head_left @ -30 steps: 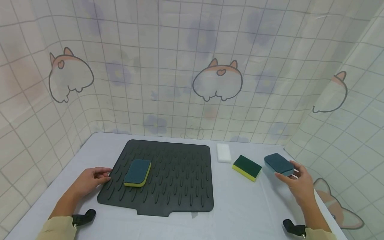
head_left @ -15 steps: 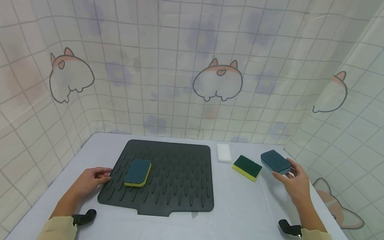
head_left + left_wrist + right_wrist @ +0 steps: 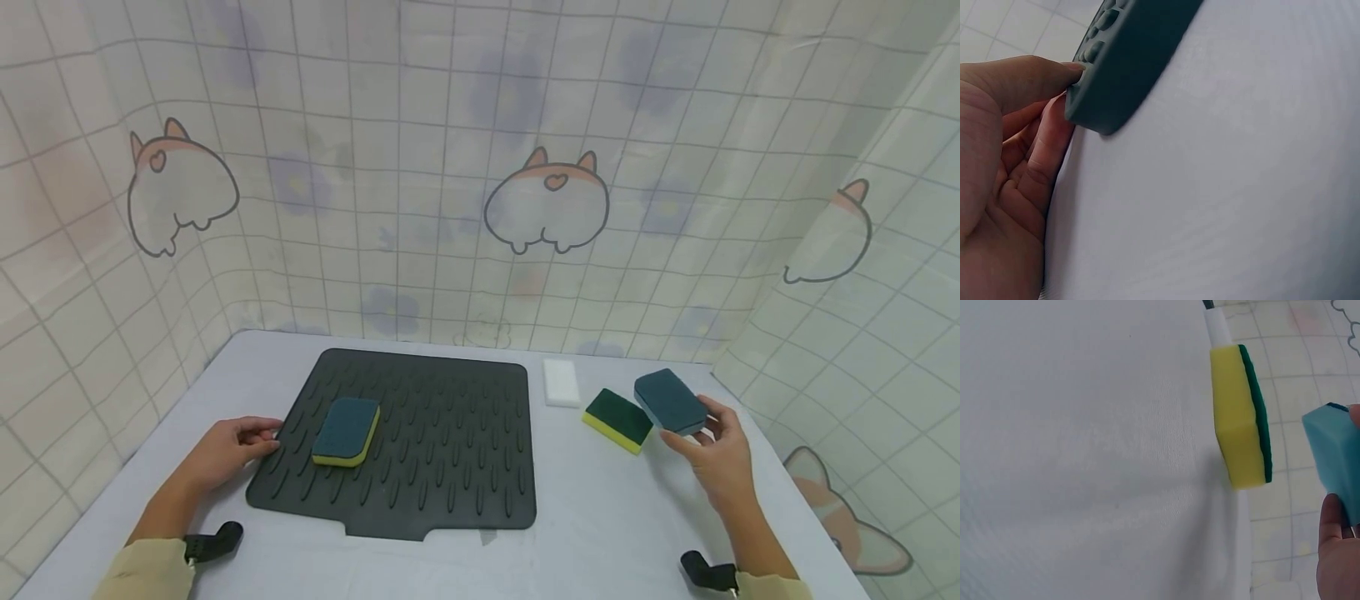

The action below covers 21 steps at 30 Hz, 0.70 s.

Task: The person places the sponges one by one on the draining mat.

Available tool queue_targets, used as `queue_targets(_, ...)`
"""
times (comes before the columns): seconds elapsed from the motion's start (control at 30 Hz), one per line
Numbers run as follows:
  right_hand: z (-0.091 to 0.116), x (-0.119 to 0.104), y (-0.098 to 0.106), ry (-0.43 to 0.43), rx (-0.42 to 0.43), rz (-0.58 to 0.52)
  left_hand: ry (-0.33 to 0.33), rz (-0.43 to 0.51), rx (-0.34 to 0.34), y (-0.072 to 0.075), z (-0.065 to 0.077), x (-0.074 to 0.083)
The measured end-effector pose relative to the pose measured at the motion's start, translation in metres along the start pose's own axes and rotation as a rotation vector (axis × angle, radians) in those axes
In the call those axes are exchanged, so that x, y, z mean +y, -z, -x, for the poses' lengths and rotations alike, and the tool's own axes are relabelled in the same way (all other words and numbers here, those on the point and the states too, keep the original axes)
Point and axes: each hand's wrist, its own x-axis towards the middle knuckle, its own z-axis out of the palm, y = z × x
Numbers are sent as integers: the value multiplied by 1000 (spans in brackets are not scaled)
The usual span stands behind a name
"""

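Note:
My right hand grips a light blue sponge with a dark scouring face, held above the table at the right. Just left of it a yellow sponge with a green scouring side lies on the table. With thumb and finger my left hand pinches the left edge of a dark ribbed rubber mat; the thumb rests over the raised rim in the left wrist view. A yellow sponge with a dark blue-green top sits on the mat's left part.
A white block-shaped sponge lies near the back edge, right of the mat. The table has a white cloth. Behind and on both sides hangs a tiled-pattern curtain with cartoon animals.
My right hand has carried the blue sponge left, toward the yellow and green sponge, and slightly farther back. The left hand and the mat stay where they were.

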Motion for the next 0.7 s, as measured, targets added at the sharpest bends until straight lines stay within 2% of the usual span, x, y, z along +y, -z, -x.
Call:
queue_targets(0.33, 5, -2, -9, 12, -35, 28, -3, -3, 3, 0, 1, 0)
queue_targets(0.7, 9, -6, -24, -1, -51, 8, -15, -12, 11, 0, 1, 0)
